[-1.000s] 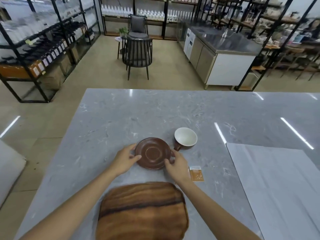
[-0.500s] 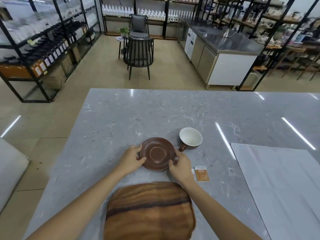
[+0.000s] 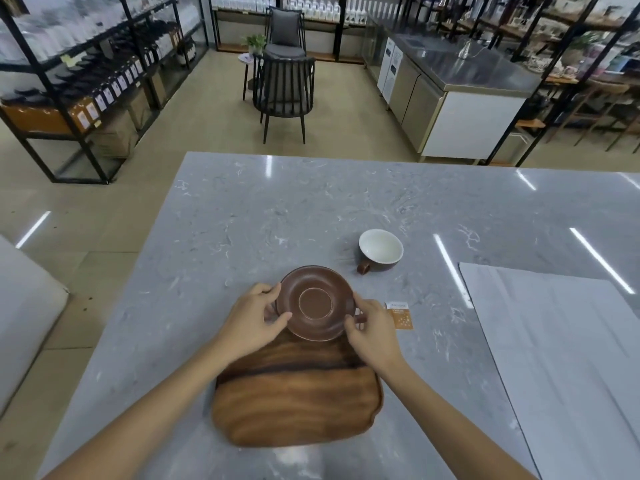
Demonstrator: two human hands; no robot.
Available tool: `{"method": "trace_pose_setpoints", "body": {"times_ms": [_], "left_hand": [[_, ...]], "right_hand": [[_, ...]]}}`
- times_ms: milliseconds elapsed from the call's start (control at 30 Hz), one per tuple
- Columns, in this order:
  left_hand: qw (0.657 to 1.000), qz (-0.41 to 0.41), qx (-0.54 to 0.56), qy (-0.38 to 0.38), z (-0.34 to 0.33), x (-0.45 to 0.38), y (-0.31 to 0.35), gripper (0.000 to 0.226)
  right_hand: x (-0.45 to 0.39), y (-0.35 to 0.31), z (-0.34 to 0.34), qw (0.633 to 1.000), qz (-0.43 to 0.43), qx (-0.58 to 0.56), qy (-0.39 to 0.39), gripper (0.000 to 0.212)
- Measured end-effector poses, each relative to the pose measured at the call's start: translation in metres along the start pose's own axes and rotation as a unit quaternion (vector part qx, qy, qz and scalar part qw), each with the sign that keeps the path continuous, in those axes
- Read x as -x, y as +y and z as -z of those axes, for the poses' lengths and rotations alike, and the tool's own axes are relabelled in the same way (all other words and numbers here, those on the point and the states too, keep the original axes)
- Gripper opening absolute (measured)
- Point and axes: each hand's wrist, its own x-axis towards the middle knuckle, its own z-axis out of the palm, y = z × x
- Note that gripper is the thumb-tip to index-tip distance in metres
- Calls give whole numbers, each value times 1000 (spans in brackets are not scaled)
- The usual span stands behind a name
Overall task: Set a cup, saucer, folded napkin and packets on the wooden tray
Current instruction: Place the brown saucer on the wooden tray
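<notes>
A brown saucer (image 3: pixel 316 303) is held off the table between both hands, over the far edge of the wooden tray (image 3: pixel 298 403). My left hand (image 3: pixel 254 318) grips its left rim and my right hand (image 3: pixel 369 327) grips its right rim. The brown cup (image 3: pixel 380 250) with a white inside stands on the grey marble table beyond the saucer, handle toward me. An orange and white packet (image 3: pixel 400 315) lies flat on the table just right of my right hand. No folded napkin is in view.
A large pale sheet (image 3: pixel 561 358) covers the table's right side. The table's left edge (image 3: pixel 114 306) drops to the floor. A dark chair (image 3: pixel 284 88) and a steel counter (image 3: pixel 457 88) stand beyond the table's far edge.
Both hands have lifted the saucer from the table and brought it toward me, from beside the cup to above the tray's far edge. The cup and packet stayed put.
</notes>
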Motion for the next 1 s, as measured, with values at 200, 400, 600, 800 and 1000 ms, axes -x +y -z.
{"method": "trace_pose_setpoints", "body": {"times_ms": [200, 400, 600, 800, 1000], "left_hand": [[1000, -2, 8, 8, -1, 41, 12, 66], [999, 7, 16, 27, -5, 82, 18, 62], [999, 30, 7, 31, -15, 112, 22, 65], [998, 50, -24, 38, -26, 130, 26, 63], [992, 42, -97, 75, -35, 138, 31, 57]], "right_hand": [[32, -3, 7, 999, 6, -16, -38, 45], [62, -3, 8, 999, 17, -26, -33, 54], [85, -1, 5, 998, 8, -44, -35, 67], [100, 6, 1, 999, 10, -22, -39, 61], [108, 6, 0, 998, 17, -35, -41, 58]]}}
